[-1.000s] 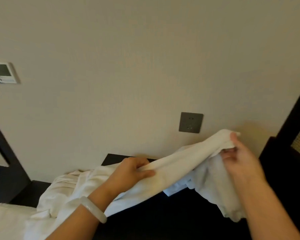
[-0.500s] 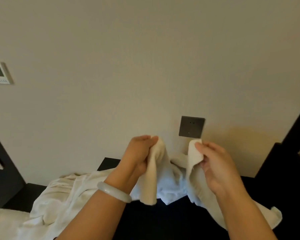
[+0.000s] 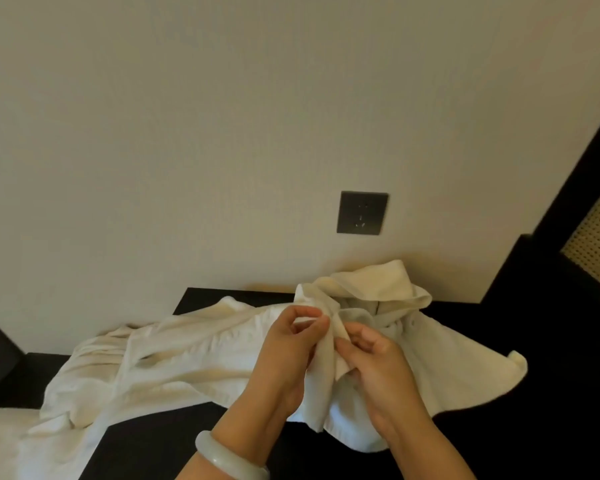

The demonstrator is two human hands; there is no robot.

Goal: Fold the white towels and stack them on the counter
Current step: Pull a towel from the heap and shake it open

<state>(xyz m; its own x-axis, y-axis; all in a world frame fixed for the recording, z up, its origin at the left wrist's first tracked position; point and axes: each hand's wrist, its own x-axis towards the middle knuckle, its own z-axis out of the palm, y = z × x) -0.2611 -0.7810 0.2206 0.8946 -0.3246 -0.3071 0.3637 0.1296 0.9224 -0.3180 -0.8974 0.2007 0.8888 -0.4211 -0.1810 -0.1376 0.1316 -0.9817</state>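
Observation:
A white towel (image 3: 465, 379) lies bunched on the black counter (image 3: 551, 393), its far part heaped against the wall. My left hand (image 3: 291, 348), with a pale bangle on the wrist, pinches an edge of this towel between thumb and fingers. Close beside it, my right hand (image 3: 374, 362) grips the same edge, so a narrow strip of cloth hangs down between the two hands. A second white towel (image 3: 146, 368) lies crumpled on the counter to the left.
A dark wall socket (image 3: 362, 213) sits above the towels on the beige wall. A black frame with a woven panel (image 3: 596, 244) rises at the right. White fabric (image 3: 0, 445) fills the lower left corner.
Both hands have come down and closer together, from holding two raised towel corners apart to holding one edge side by side low over the counter. The towel has dropped onto the counter.

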